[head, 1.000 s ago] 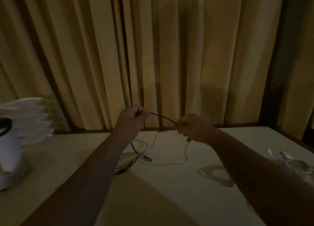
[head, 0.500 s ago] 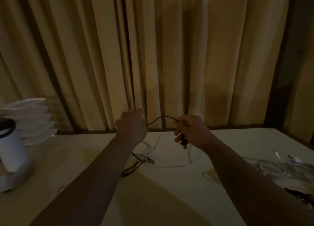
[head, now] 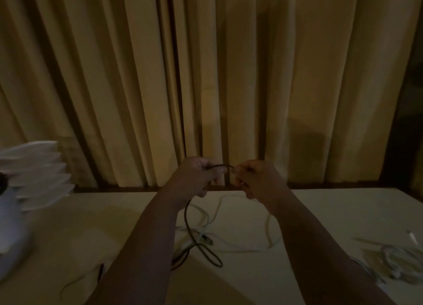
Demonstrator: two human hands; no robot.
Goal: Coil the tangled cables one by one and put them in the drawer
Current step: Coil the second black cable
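A thin black cable (head: 194,238) runs from both my hands down to the white table (head: 332,213). My left hand (head: 194,178) grips it and a short arc of it bridges to my right hand (head: 254,178), which pinches the other part. Both hands are raised above the table's far side, close together. Below them the black cable loops across a loose white cable (head: 267,231) lying on the table. The drawer is not in view.
A bundle of white cables (head: 393,261) lies at the right edge of the table. A white device with stacked fins (head: 34,174) stands at the far left. Tan curtains (head: 206,75) hang right behind the table.
My hands have moved closer together, shortening the arc of black cable between them. The cable end that hung from my right hand is no longer seen. More black cable now hangs from my left hand.
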